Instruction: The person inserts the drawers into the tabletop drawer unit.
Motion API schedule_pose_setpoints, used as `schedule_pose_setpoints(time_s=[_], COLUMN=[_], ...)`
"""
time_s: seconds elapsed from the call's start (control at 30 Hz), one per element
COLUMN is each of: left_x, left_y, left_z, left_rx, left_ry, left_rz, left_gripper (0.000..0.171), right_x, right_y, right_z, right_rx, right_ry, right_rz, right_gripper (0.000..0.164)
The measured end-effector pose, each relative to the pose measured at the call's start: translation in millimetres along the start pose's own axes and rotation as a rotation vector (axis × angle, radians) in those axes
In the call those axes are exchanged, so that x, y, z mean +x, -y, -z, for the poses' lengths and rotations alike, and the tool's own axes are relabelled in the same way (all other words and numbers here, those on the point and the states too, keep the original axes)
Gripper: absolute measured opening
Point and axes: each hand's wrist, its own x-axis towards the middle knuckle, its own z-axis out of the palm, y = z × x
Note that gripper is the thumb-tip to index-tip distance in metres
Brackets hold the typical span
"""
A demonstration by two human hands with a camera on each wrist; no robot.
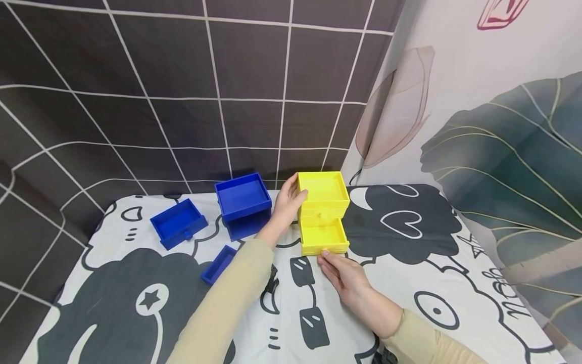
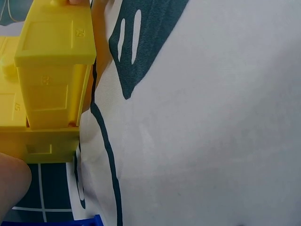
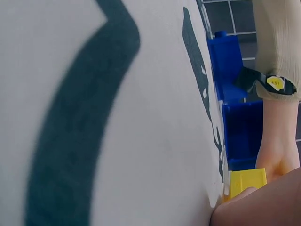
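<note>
A small yellow drawer cabinet (image 1: 324, 186) stands near the back of the cloth-covered surface. Its lower drawer (image 1: 324, 235) sticks out toward me and looks bare inside. My left hand (image 1: 287, 206) grips the cabinet's upper left side, thumb at the front corner. At the drawer's front edge, my right hand (image 1: 347, 280) pinches the knob with the thumb on top and fingers beneath. The left wrist view shows the underside of the jutting yellow drawer (image 2: 54, 42). From the right wrist, only a corner of yellow plastic (image 3: 248, 178) shows past the hand.
Left of the yellow cabinet stands a blue cabinet (image 1: 243, 196) with an open lower slot. A blue drawer (image 1: 178, 222) with a round knob lies farther left, and another blue drawer (image 1: 218, 265) lies nearer, partly behind my left sleeve. A dark gridded curtain (image 1: 182, 121) hangs behind.
</note>
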Motion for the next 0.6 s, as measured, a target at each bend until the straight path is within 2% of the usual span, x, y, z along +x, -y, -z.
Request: schedule_pose_setpoints(time_s=[0.33, 0.6], left_x=[0.1, 1.2], left_y=[2.2, 2.4], left_z=[-1.2, 1.7], left_rx=[0.005, 0.010], left_ry=[0.013, 0.009], left_rz=[-0.001, 0.002], left_gripper=[0.065, 0.066], right_x=[-2.0, -1.1], right_y=[-1.4, -1.0], right_z=[0.4, -2.9], right_rx=[-0.021, -0.033], right_ry=[-0.038, -0.024], right_rz=[0.015, 0.022], right_gripper=[0.019, 0.027])
